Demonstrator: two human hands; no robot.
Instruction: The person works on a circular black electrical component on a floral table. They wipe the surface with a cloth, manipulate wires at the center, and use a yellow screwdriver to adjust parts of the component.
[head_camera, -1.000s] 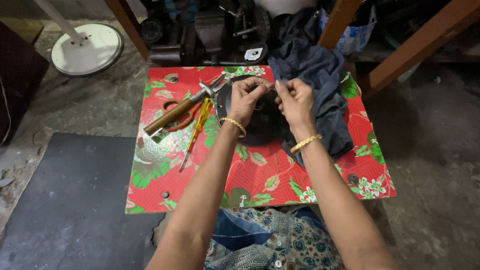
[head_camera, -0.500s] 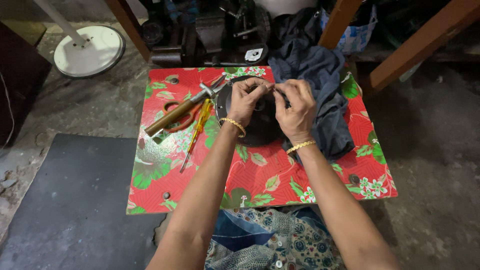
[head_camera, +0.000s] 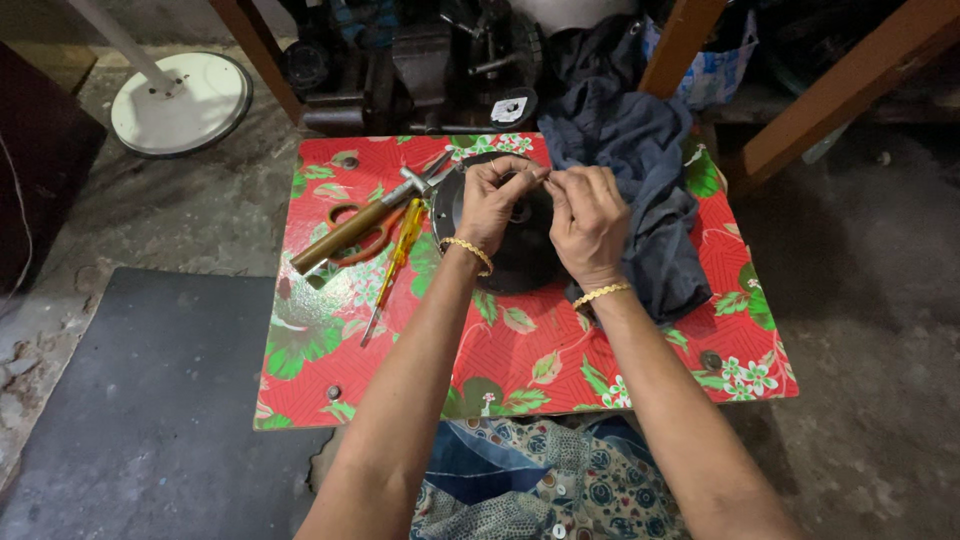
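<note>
- Our left hand (head_camera: 492, 205) and right hand (head_camera: 590, 222) pinch a thin wire (head_camera: 541, 179) between fingertips, upper centre of frame, above the dark disc (head_camera: 520, 255).
- We judge the wire light, bendable; grip near its ends.

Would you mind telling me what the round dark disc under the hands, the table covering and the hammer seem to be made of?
The disc looks like dark metal or hard plastic with a dull finish; I cannot tell which. The table covering seems to be glossy oilcloth or vinyl, given its sheen and printed flowers. The hammer has a brown, wood-like handle and a shiny, metallic head.
</note>
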